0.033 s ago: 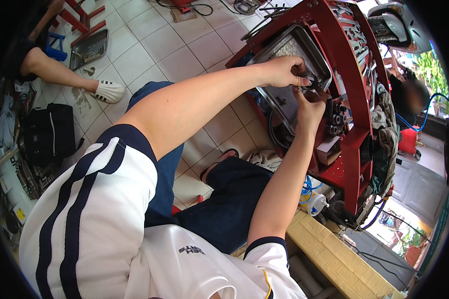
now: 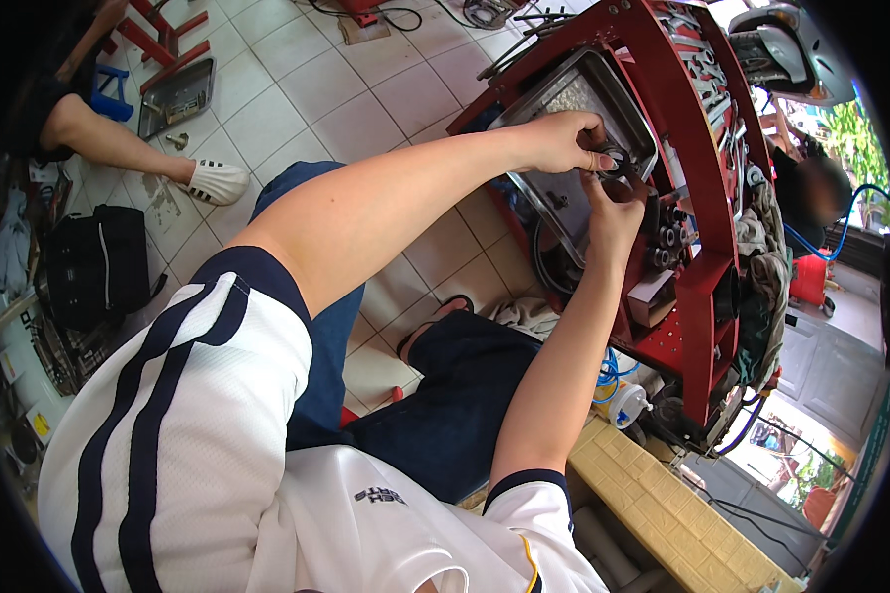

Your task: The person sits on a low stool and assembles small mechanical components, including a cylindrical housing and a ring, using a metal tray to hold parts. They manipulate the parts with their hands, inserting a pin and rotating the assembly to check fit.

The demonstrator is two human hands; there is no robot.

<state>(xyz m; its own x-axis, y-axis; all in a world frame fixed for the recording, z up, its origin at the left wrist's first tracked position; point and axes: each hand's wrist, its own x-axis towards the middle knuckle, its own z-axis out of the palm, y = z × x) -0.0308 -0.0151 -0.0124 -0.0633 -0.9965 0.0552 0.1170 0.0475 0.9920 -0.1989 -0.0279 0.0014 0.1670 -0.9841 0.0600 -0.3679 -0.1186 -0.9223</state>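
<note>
Nothing has visibly moved since the earlier frame. Upper right: fingers of left hand (image 2: 564, 143) and right hand (image 2: 616, 212) pinch a dark round part (image 2: 616, 157); keep it over the metal tray (image 2: 552, 185).

A workshop, by the red tool rack (image 2: 709, 148), ranked wrenches (image 2: 704, 71), sockets (image 2: 667, 237) and metal parts tray (image 2: 618, 107)

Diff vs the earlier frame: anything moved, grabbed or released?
Nothing visibly changed. Nothing was picked up or let go. The left grip and right grip still hold the small dark round part over the metal tray. The red tool cart and the other person's white striped clog stayed put too.
</note>
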